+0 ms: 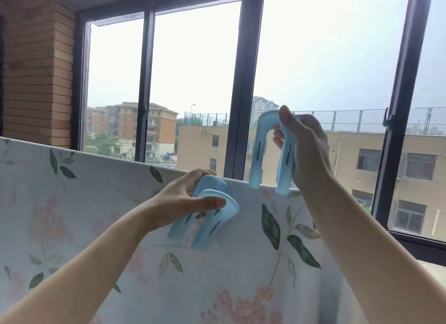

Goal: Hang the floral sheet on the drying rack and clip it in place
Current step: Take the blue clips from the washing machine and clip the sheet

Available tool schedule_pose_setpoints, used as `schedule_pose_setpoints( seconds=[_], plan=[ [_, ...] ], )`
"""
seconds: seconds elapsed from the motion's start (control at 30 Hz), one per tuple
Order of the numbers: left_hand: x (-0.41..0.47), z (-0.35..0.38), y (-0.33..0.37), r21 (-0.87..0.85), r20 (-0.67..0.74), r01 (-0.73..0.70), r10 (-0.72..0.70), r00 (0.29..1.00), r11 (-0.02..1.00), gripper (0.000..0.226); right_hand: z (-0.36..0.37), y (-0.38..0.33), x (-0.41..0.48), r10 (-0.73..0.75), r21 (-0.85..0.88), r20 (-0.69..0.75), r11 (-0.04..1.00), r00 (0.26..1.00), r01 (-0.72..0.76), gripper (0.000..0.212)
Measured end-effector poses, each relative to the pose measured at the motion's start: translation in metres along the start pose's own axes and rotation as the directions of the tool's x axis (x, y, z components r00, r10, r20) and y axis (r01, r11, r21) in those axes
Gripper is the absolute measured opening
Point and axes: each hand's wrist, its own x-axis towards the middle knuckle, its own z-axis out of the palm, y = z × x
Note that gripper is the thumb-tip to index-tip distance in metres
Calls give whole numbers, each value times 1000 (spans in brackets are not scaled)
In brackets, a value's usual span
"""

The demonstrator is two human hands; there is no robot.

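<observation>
We have the white cotton sheet printed with pink flowers and green leaves point(241, 263) already draped over the rack's top bar, which the cloth hides, so clipping is the step in hand. Our right hand point(306, 152) pinches a pale blue U-shaped plastic clip point(260, 154) by its far leg, prongs pointing down, their tips just at the fold below the grip. We should centre the two legs astride the fold and push straight down until it seats, keeping the cloth flat beneath. Our left hand point(190, 198), thumb and fingers closed, holds two more pale blue plastic clips point(207, 217) against the sheet, lower and leftward of that grip. Beyond our hands stand dark-framed windows point(241, 82), with a brick wall point(36, 70) to the left.
</observation>
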Motion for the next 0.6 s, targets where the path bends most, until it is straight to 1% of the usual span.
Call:
schedule_pose_setpoints(
  seconds=[0.1, 0.17, 0.23, 0.33, 0.4, 0.43, 0.47, 0.53, 0.57, 0.6],
  plan=[
    [1, 1, -1, -15, 6, -4, 5, 1000, 1000, 63, 2, 11, -2, 1, -58, 26, 998, 1000, 1, 27],
    [0, 1, -2, -19, 3, -8, 8, 1000, 1000, 64, 0, 20, -7, 32, -113, 43, 993, 999, -27, 25],
    [0, 1, -1, -15, 2, -6, 6, 1000, 1000, 65, -3, 27, -12, 71, -166, 51, 984, 996, -62, 27],
    [1, 1, -1, -13, -1, 5, -5, 1000, 1000, 67, -6, 28, -15, 79, -227, 52, 972, 995, -65, 28],
    [2, 0, -1, -16, -2, 8, -8, 1000, 1000, 67, -7, 26, -13, 112, -262, 72, 961, 991, -90, 30],
    [2, 1, -1, -18, -3, 9, -9, 1000, 1000, 67, -8, 23, -11, 152, -294, 86, 948, 985, -121, 36],
    [2, 1, 0, -22, -4, 9, -9, 1000, 1000, 67, -8, 19, -10, 207, -333, 106, 929, 973, -161, 51],
    [0, 1, 1, -38, -9, 12, -12, 1000, 999, 66, -10, 16, -7, 323, -407, 152, 882, 934, -238, 100],
    [-1, 2, 1, -43, -11, 16, -16, 1000, 999, 66, -12, 16, -5, 365, -442, 176, 859, 914, -258, 115],
    [-3, 2, 2, -44, -11, 18, -18, 1000, 999, 66, -12, 13, -7, 387, -474, 191, 841, 902, -261, 116]
  ],
)
